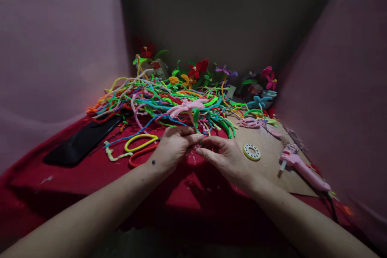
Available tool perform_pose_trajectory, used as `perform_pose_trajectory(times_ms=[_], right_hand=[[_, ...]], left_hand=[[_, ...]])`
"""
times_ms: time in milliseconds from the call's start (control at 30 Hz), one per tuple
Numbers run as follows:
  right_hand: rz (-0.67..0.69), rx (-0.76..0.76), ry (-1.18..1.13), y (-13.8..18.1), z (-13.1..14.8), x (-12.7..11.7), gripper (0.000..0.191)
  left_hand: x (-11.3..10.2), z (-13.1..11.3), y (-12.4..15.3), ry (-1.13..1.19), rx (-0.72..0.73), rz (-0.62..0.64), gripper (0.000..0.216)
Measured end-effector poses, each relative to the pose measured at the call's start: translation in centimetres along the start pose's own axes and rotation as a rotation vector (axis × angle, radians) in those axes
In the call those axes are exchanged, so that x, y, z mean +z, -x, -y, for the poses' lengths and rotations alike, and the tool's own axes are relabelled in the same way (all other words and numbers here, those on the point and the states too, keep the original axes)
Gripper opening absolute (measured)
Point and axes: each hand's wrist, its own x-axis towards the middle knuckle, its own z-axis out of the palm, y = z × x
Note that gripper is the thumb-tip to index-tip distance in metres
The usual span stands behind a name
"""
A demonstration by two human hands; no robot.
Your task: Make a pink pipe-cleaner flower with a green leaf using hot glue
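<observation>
A pink pipe-cleaner flower [185, 107] with a green leaf [196, 119] stands up from between my two hands. My left hand [173, 147] pinches its stem from the left, fingers closed. My right hand [225, 157] meets it from the right, fingers closed on the same stem at the fingertips. Both hands hover over the red cloth [90, 169]. Right behind them lies a big heap of loose pipe cleaners [151, 96] in many colours.
A pink glue gun [299, 165] and a yellow-green tape ring [251, 151] lie on a cardboard sheet [272, 165] at the right. A black phone [81, 141] lies at the left. Finished pipe-cleaner flowers [198, 68] line the back wall. Yellow and orange loops [140, 143] lie near my left hand.
</observation>
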Motion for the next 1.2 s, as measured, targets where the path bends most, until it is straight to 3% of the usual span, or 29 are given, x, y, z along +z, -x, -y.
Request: perform_pose_trajectory(times_ms=[167,400,567,667,767,833,900,967,1067,1200], right_hand=[[-0.031,0.083,-0.288,-0.8,0.1,0.2,0.012],[-0.035,0.053,-0.475,-1.1,-0.9,-0.4,0.012],[0.02,0.118,-0.612,-0.9,-1.6,-0.6,0.016],[0.071,0.142,-0.678,-0.8,-1.6,-0.4,0.018],[0.076,0.176,-0.746,-0.7,-1.5,-0.2,0.018],[0.055,0.211,-0.779,-0.6,-1.4,-0.1,0.018],[0.033,0.222,-0.778,-0.6,-1.5,0.0,0.019],[0.024,0.187,-0.751,-0.6,-1.5,0.0,0.019],[0.016,0.119,-0.712,-0.5,-1.7,-0.1,0.017],[0.015,0.102,-0.703,-0.5,-1.8,-0.3,0.015]], left_hand=[[-0.3,-1.2,0.5,-0.113,0.055,0.009,0.02],[-0.8,-2.4,0.4,-0.18,0.162,0.085,0.016],[-1.6,-1.9,-0.9,-0.297,0.541,-0.071,0.035],[-1.8,-1.0,-1.7,-0.646,0.834,-0.122,0.032],[-1.7,-0.7,-2.2,-1.05,1.119,-0.277,0.034],[-1.5,-0.9,-2.4,-1.237,1.238,-0.364,0.029],[-1.3,-1.3,-2.7,-1.336,1.328,-0.373,0.023],[-1.3,-1.4,-2.8,-1.377,1.38,-0.297,0.019],[-1.2,-1.0,-2.9,-1.355,1.344,-0.173,0.018],[-1.2,-0.6,-2.7,-1.255,1.27,-0.192,0.024]])
